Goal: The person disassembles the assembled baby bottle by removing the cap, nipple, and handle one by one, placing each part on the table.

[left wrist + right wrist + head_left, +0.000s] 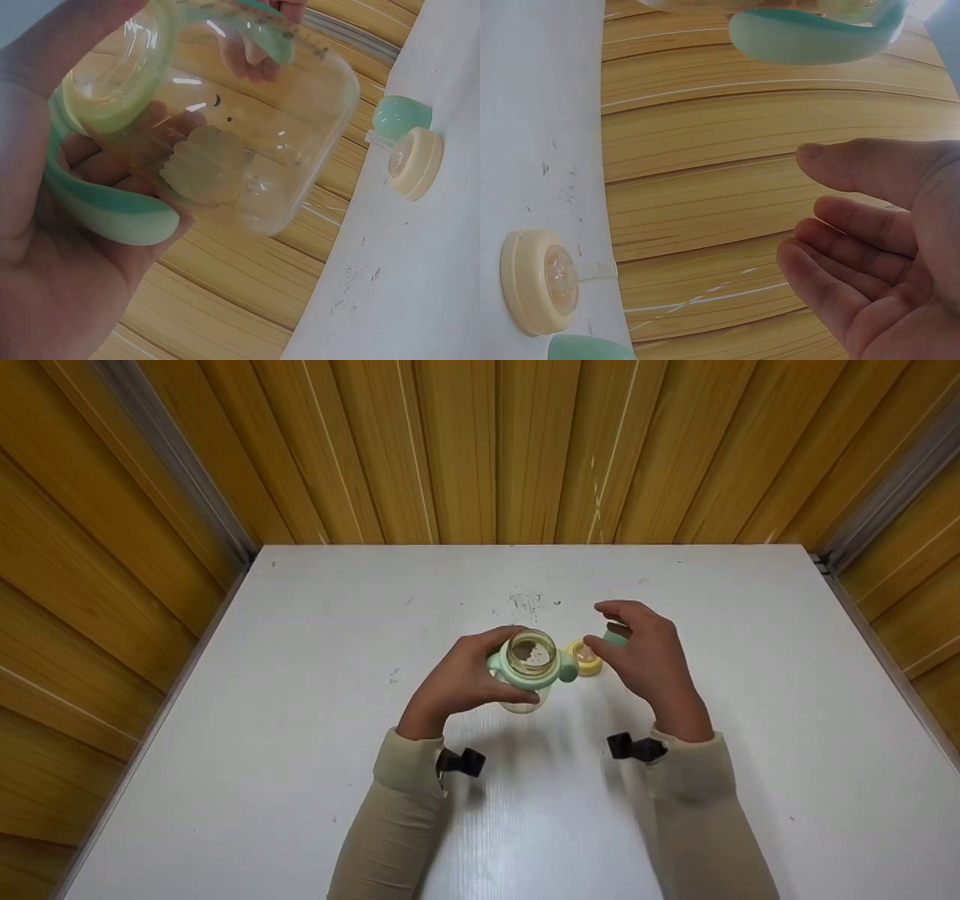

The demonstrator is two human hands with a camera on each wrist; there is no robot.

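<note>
My left hand (461,679) grips a clear baby bottle (255,142) raised above the table, fingers and thumb wrapped round its upper part. The bottle's neck is uncovered and tilts toward me in the head view. Pale green handles (112,214) curve out from the collar. My right hand (651,654) hovers to the right of the bottle with nothing between its relaxed fingers, its thumb (847,161) apart from them. Below, a cream-yellow screw ring with a clear nipple (536,281) lies on the table. A green cap (403,114) sits beside it, partly hidden by my right hand in the head view.
The white table (300,675) carries dark scuff marks near its far side. Yellow wood-look panels (465,450) rise behind it and at both sides, with grey metal strips at the corners. A small black wrist camera (636,747) juts inward from each sleeve.
</note>
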